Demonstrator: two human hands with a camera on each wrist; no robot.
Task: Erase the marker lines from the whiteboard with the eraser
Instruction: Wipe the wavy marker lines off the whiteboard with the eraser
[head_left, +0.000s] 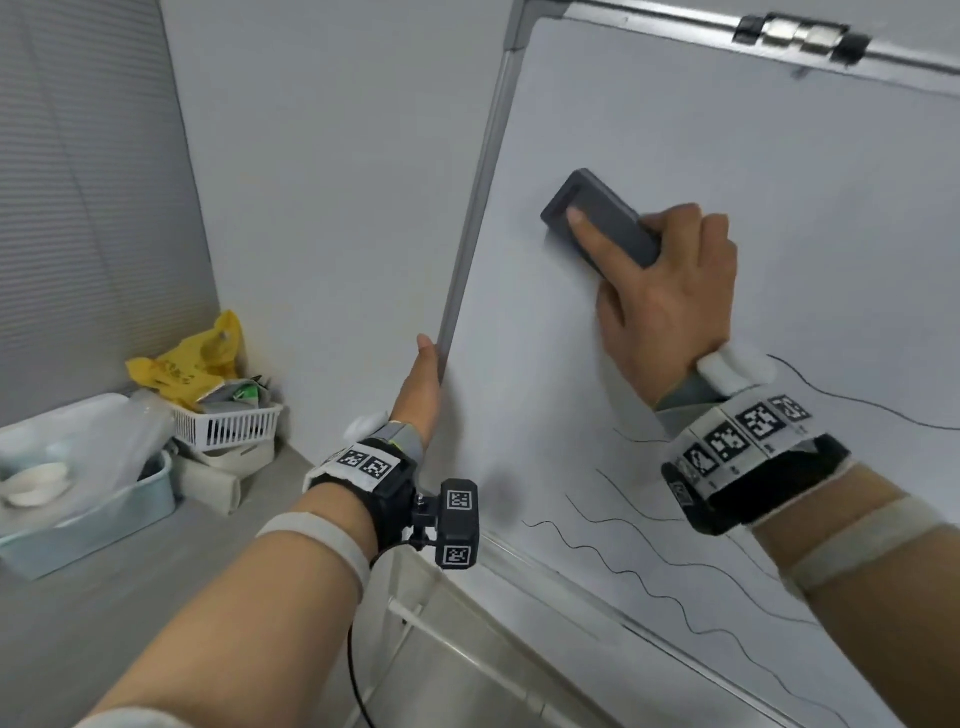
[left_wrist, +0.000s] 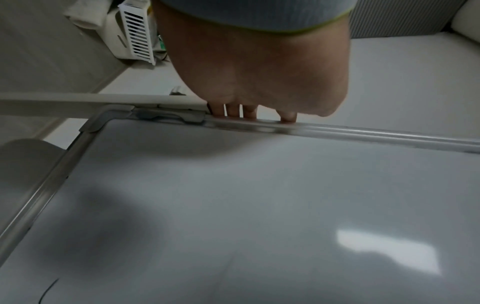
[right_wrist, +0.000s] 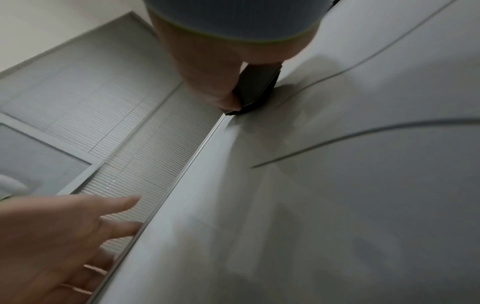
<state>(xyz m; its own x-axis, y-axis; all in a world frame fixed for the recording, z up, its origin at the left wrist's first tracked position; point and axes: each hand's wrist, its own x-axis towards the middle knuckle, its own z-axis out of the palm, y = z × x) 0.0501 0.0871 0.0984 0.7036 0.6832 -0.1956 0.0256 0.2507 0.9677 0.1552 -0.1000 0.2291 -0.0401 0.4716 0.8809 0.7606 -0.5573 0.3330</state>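
The whiteboard (head_left: 753, 171) fills the right of the head view, tilted. Several wavy black marker lines (head_left: 649, 564) cross its lower part; the upper part is bare. My right hand (head_left: 670, 296) grips the dark grey eraser (head_left: 605, 218) and presses it flat on the board near the left edge, index finger laid along its top. The right wrist view shows the eraser (right_wrist: 257, 90) beside the frame, with marker lines (right_wrist: 363, 133) nearby. My left hand (head_left: 421, 379) holds the board's left frame (head_left: 470, 234), thumb in front. Its fingers (left_wrist: 233, 111) reach behind the frame (left_wrist: 337, 131).
At the left, on a low grey surface, stand a white slatted basket (head_left: 228, 423), a yellow bag (head_left: 192, 364) and a light blue bin (head_left: 88, 519). A metal clip (head_left: 800, 34) sits on the board's top frame. Window blinds (head_left: 78, 208) cover the far left.
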